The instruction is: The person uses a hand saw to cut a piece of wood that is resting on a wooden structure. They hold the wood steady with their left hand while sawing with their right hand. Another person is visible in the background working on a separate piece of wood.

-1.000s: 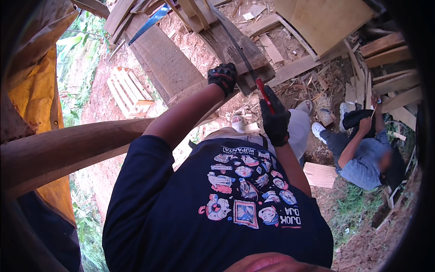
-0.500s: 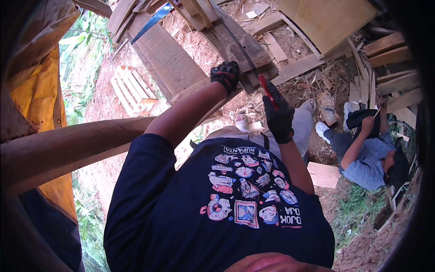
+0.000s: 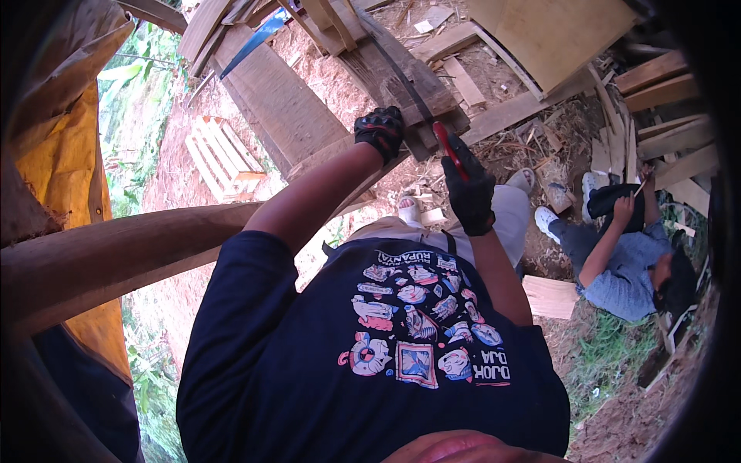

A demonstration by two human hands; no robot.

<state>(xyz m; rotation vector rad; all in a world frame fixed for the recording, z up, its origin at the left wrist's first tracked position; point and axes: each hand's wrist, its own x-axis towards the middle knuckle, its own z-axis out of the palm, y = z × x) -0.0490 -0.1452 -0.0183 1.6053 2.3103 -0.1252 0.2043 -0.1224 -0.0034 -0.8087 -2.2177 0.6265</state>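
Observation:
My right hand (image 3: 471, 189), in a black glove, is closed round the red handle (image 3: 449, 149) of a handsaw. The saw's long dark blade (image 3: 401, 76) runs away from me over a thick wooden board (image 3: 378, 71), near its right side. I cannot tell how deep the blade sits in the wood. My left hand (image 3: 379, 133), also gloved in black, is clenched at the near end of that board, left of the blade. Its fingertips are hidden. Another wide plank (image 3: 285, 104) lies to the left.
A wooden beam (image 3: 139, 247) crosses at my left. A blue saw blade (image 3: 251, 52) lies on the planks at far left, with a slatted crate (image 3: 224, 158) on the ground below. At right a co-worker (image 3: 621, 255) sits by stacked boards (image 3: 668, 143). A plywood sheet (image 3: 552, 38) lies beyond.
My right hand and the saw handle have shifted slightly forward and left. My left hand keeps its place on the board. The whole view has moved a little.

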